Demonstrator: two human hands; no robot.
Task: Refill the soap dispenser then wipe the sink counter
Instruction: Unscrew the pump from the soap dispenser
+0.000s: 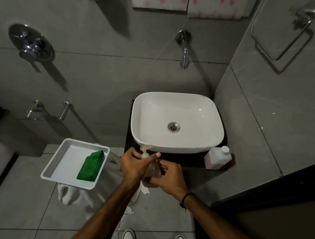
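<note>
— Where was the soap dispenser (152, 167) at that moment?

— You held it between both hands, just in front of the white basin (176, 121), at the near edge of the dark counter (191, 160). It was a clear pump bottle, upright, its pale pump head pointing toward the basin rim.

— And your grip?

— Your left hand (135, 163) was curled round the neck just under the pump, thumb lifted across the top. Your right hand (169, 176) wrapped the lower body of the bottle — fingers bent round it from the right side. A dark band sat on your right wrist.

— What else stood on the counter?

— A pale pink refill bottle (218, 157) with a white cap, at the front right corner beside the basin, well apart from your hands.

— And the cloth?

— The green cloth (91, 166) lay folded in the right half of a white tray (59, 165), to your left of the counter. The tray rested on something draped in white fabric (69, 194).

— Anything above?

— A chrome wall spout (184, 58) hung over the basin; your white shoes showed on the tiled floor (25, 202) below.
</note>
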